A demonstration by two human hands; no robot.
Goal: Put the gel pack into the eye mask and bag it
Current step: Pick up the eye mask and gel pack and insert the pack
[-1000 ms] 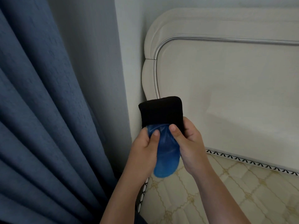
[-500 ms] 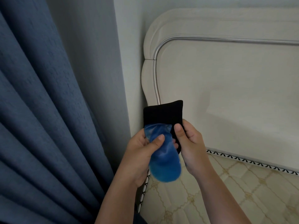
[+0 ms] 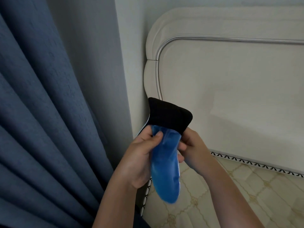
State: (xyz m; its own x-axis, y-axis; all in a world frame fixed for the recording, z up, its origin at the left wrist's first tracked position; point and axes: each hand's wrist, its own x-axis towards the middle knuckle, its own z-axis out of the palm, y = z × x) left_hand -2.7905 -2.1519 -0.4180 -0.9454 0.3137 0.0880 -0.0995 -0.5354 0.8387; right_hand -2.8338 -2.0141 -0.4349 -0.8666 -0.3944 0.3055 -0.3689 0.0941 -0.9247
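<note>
Well, pinching a glossy, see-through blue gel pack point(image 3: 166, 167) with left grip point(image 3: 141, 155), top tucked into black eye mask point(image 3: 169, 116), rest dangling above the bed point(image 3: 233, 195); right grip point(image 3: 195, 148) curled round mask's edge.

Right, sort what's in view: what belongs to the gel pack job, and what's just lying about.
Job:
soft blue gel pack, gripped by the left hand
black fabric eye mask, held by the right hand

Just there:
dark blue pleated curtain
cream padded headboard
cream quilted mattress
</note>
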